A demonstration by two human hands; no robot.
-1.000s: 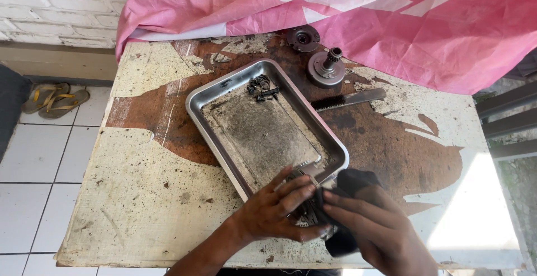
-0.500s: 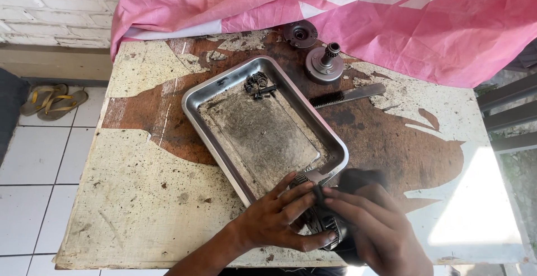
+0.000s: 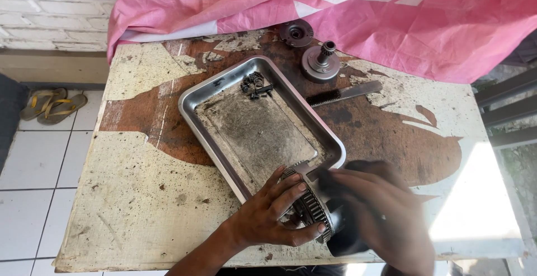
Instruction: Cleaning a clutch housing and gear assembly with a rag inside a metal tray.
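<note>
My left hand [image 3: 274, 211] grips a round toothed metal gear part [image 3: 309, 202] at the near corner of a dirty steel tray [image 3: 208, 94]. My right hand [image 3: 386, 214] is blurred and presses a dark rag [image 3: 344, 237] against the right side of the gear part. Small dark metal pieces [image 3: 254, 84] lie in the far corner of the tray. The rest of the gear part is hidden under both hands.
Worn table [image 3: 134, 197] with peeling paint. A round metal hub with a shaft [image 3: 321, 62], a smaller disc [image 3: 296, 32] and a flat wire brush [image 3: 344, 93] lie behind the tray. Pink cloth [image 3: 347, 7] covers the far edge. Sandals [image 3: 53, 105] lie on the tiled floor at left.
The gear part now shows more, tilted up between my hands. My right hand with the rag has shifted over its right side and is blurred with motion.
</note>
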